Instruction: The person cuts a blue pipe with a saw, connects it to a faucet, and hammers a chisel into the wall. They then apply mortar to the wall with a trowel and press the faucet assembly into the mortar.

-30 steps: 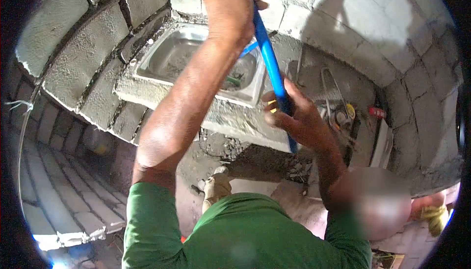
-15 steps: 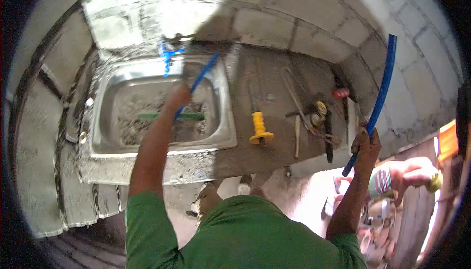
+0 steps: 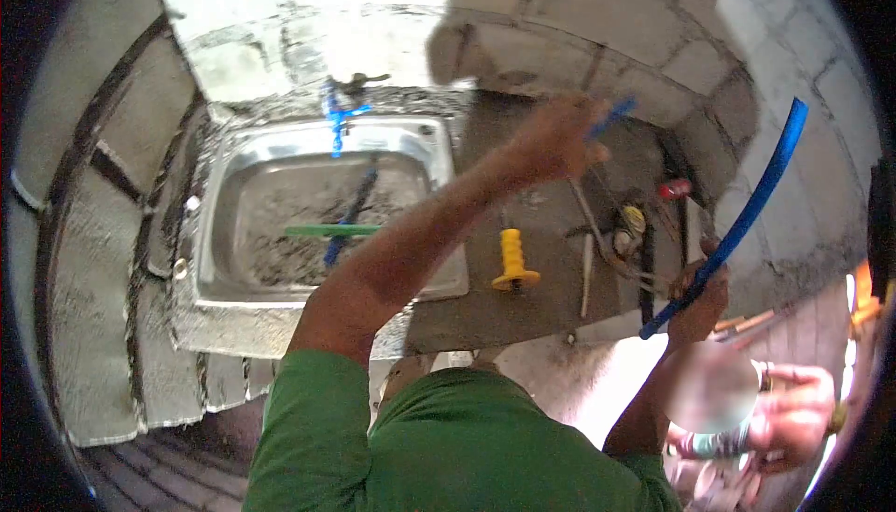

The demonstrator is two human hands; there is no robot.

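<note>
My right hand (image 3: 698,295) grips the lower end of a long curved blue pipe (image 3: 751,213), which rises up and to the right along the block wall. My left hand (image 3: 558,141) is stretched out over the concrete counter (image 3: 551,307), blurred, with a short blue piece (image 3: 611,112) sticking out of its fingers. Left of it is a steel sink (image 3: 439,153); a green rod (image 3: 331,230) and a dark blue pipe piece (image 3: 350,216) lie in its gritty basin. A tap (image 3: 347,92) wrapped in blue tape stands behind the sink.
A yellow-handled tool (image 3: 513,262) lies on the counter next to the sink. Pliers, a red-capped item (image 3: 676,188) and other tools lie further right. Grey block walls (image 3: 597,45) enclose the counter. Another person's hand (image 3: 793,409) is at the lower right.
My left hand has left the sink and swung right over the counter; a blue pipe piece now lies in the basin. The long pipe in my right hand tilts more to the right.
</note>
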